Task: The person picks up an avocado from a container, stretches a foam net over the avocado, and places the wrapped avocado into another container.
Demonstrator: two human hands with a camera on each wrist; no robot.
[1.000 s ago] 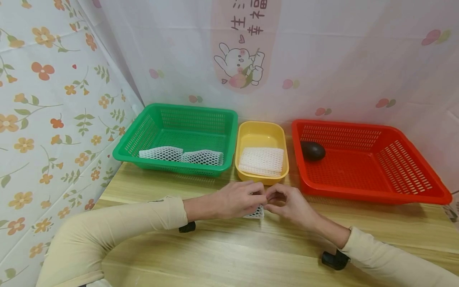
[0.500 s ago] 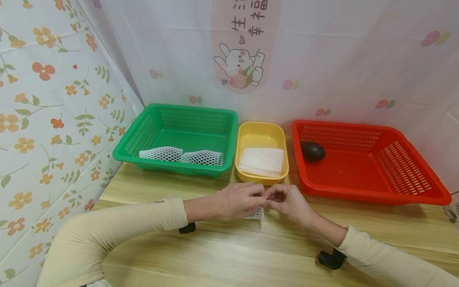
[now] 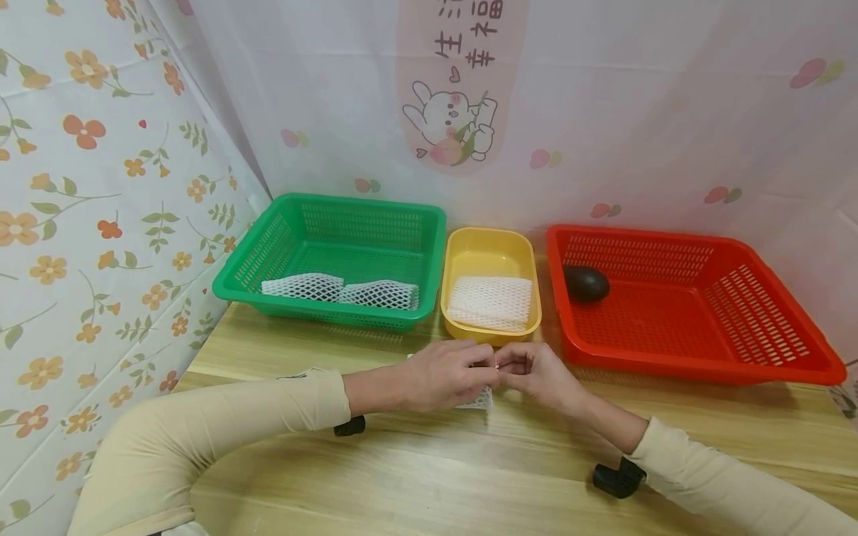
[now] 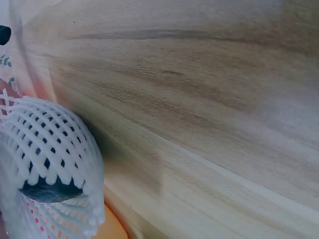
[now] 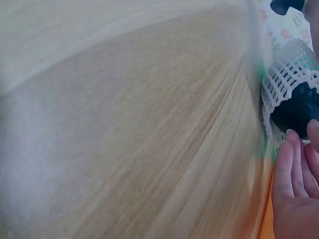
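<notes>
At the middle of the table, my left hand (image 3: 445, 376) grips a white foam net sleeve (image 4: 50, 134) that lies around a dark avocado (image 4: 52, 190). Part of the avocado shows bare at the sleeve's open end. My right hand (image 3: 544, 378) meets the left at that end, its thumb and fingertips pinching the sleeve's rim close to the avocado (image 5: 299, 109). In the head view the hands hide most of the sleeve. Another dark avocado (image 3: 586, 284) lies in the red basket (image 3: 704, 365), against its left wall.
Behind the hands stands a yellow tray (image 3: 491, 336) with flat foam net sleeves (image 3: 489, 301) in it. The green basket (image 3: 335, 313) at the left holds two net-covered things (image 3: 378, 294). A patterned cloth (image 3: 322, 97) hangs behind the wooden table (image 3: 429, 476).
My right thumb and fingers have drawn together at the sleeve's end, and the right wrist has shifted slightly left and up. The left hand has hardly moved.
</notes>
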